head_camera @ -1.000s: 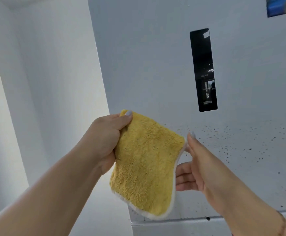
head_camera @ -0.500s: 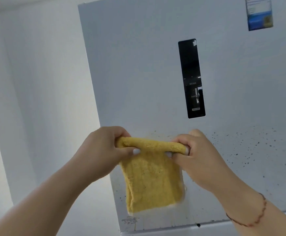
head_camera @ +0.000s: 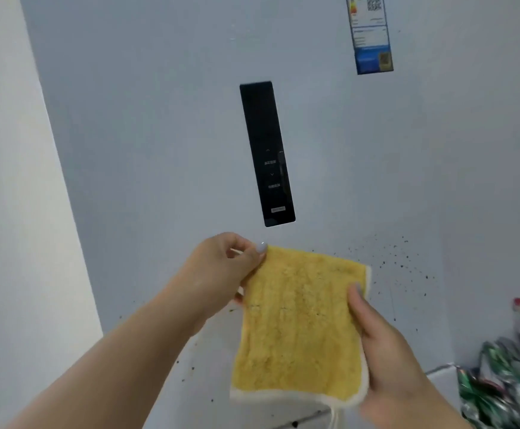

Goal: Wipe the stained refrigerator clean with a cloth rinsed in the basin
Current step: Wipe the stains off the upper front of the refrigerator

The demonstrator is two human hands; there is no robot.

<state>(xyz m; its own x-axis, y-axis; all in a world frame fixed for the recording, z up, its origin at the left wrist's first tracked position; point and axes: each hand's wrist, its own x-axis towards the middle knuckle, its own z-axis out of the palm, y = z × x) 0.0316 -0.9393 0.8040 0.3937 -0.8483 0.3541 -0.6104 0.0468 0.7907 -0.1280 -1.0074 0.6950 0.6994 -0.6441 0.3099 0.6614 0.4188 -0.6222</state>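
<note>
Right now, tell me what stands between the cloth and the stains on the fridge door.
Nothing visible. The yellow cloth, held by the left hand and right hand, hangs just before the fridge door; dark specks lie bare beside it.

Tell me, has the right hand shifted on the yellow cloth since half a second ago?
Yes. The right hand has slid from the cloth's folded top edge down its right side, away from the black panel.

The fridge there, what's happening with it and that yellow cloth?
A person holds a yellow cloth spread out in front of the refrigerator door. The left hand pinches its top corner, and the right hand grips its right edge. Dark specks dot the door below the black control panel. The cloth is not yet pressed to them.
</note>
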